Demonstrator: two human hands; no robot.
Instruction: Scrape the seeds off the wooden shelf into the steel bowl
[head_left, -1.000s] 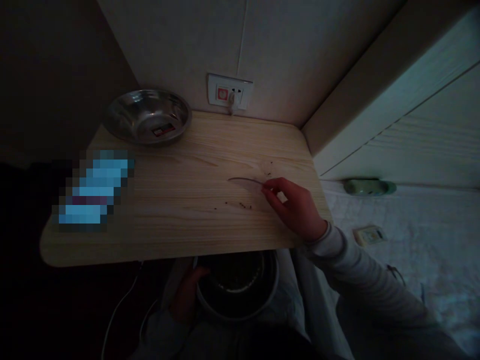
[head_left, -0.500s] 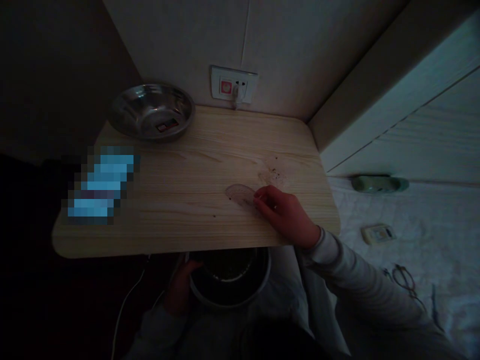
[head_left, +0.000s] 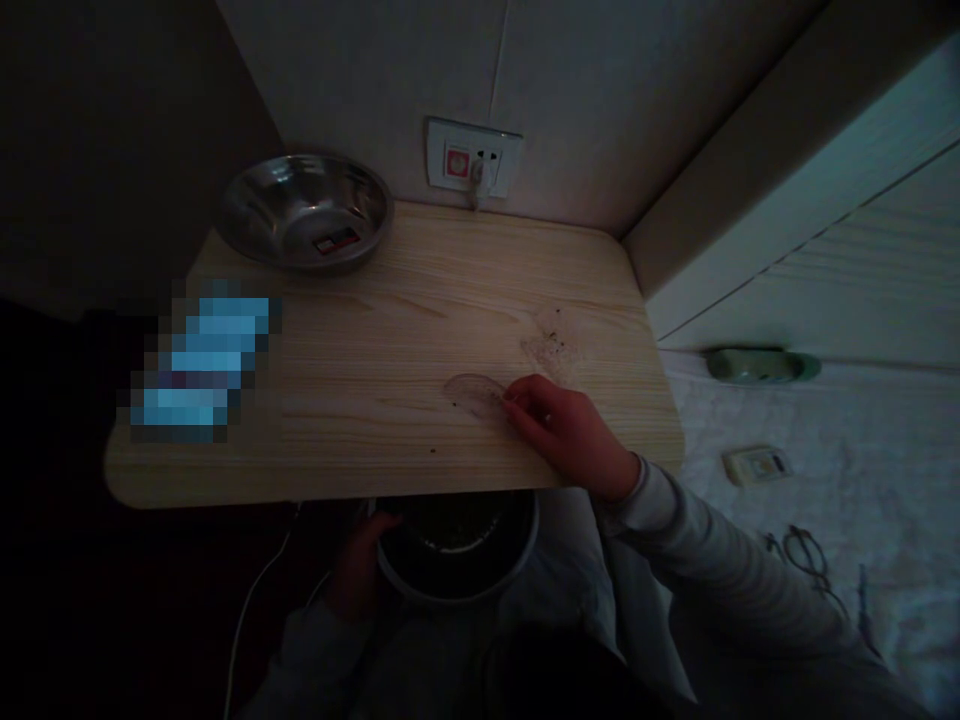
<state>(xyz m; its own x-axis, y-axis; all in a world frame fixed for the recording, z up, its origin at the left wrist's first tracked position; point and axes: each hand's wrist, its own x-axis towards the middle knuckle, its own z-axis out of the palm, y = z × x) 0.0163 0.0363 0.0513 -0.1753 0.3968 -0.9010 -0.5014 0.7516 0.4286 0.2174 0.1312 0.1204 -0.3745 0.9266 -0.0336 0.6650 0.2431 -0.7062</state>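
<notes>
My right hand (head_left: pixel 562 425) is over the near right part of a light wooden table (head_left: pixel 375 360). Its thumb and forefinger pinch the right edge of a thin, clear, round plastic piece (head_left: pixel 472 396), which looks slightly raised and has a dark speck on it. Just beyond the hand, a pale wet-looking patch with dark specks (head_left: pixel 553 348) marks the wood. Below the table edge, my left hand (head_left: pixel 364 565) grips the left rim of a dark round basin (head_left: pixel 420 575) at my lap. Dim light hides most of its contents.
A steel bowl (head_left: pixel 307 215) stands at the back left, near a lit, pixelated screen (head_left: pixel 210 360). Behind the table is a wall socket (head_left: pixel 474 160) with a plug in it. On white bedding to the right lie a green case (head_left: pixel 761 365), a small pale box (head_left: pixel 757 465) and eyeglasses (head_left: pixel 806 555).
The clear plastic piece and my right fingertips have shifted slightly left. My left hand stays on the basin rim. The whole view has moved a little.
</notes>
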